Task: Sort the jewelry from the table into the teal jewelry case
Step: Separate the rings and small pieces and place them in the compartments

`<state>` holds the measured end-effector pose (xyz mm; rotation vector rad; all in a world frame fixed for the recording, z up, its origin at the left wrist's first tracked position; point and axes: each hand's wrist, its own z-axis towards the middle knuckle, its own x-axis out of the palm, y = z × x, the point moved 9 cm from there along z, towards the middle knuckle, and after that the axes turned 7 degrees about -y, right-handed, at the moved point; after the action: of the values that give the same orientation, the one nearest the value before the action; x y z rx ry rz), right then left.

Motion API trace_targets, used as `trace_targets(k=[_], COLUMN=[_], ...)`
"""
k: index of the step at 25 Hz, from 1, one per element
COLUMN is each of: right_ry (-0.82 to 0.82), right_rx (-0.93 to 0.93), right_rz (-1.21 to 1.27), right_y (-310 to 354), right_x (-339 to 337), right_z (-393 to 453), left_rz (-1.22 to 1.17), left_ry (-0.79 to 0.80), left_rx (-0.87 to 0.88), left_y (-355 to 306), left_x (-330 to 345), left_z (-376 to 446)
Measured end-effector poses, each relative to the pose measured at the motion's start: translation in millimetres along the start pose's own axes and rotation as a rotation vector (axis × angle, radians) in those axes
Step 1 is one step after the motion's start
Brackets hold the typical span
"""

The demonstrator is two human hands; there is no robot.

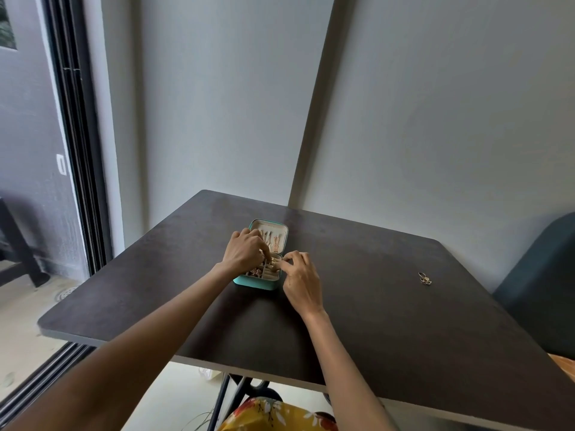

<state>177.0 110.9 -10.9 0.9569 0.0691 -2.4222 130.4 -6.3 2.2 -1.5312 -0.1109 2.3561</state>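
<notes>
Our two forearms reach out over the near edge of the table [404, 337] toward the case [259, 283], which sits open on the dark top, a little left of middle and toward the far side. We have our left hand [244, 251] over the case's left side, fingers curled down into the compartments; they seem to pinch something small there, but we cannot tell what, since the knuckles hide it. We hold our right hand [301, 283] at the case's right edge, thumb and forefinger drawn close together in a narrow pinch at the rim; whether a piece sits between them we cannot tell. We see the teal shell below and the lid [273, 233] laid back flat behind it, pale lining up, with gold pieces hung in rows. We make out more gold and reddish pieces in the divided tray between our hands. Well apart to the right, a small cluster of rings [425, 279] lies on the bare top. Beyond that corner stands a dark chair [538, 293], and grey walls rise behind.
</notes>
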Motion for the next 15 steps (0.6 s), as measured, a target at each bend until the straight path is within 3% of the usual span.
trace_targets(k=[3,7,11,15], right_ry=[0.019,0.026,-0.004,-0.121], right_rx=[0.028,0.304,0.561,0.764], right_rz=[0.023,0.166,0.204,0.088], right_y=[-3.5,-34.2,-107.7,-208.2], right_x=[1.7,0.9,-21.7,-73.7], right_z=[2.3,5.2,-13.5,-46.5], left_rz=[0.002,-0.127,-0.455,-0.616], left_ry=[-0.004,-0.041,-0.053,0.111], left_rx=[0.013,-0.008,-0.05,-0.002], left_y=[-6.0,-30.8,-103.3,-203.6], left_x=[-2.1,-2.9,30.3,87.6], left_z=[1.9,10.1,23.1,29.8])
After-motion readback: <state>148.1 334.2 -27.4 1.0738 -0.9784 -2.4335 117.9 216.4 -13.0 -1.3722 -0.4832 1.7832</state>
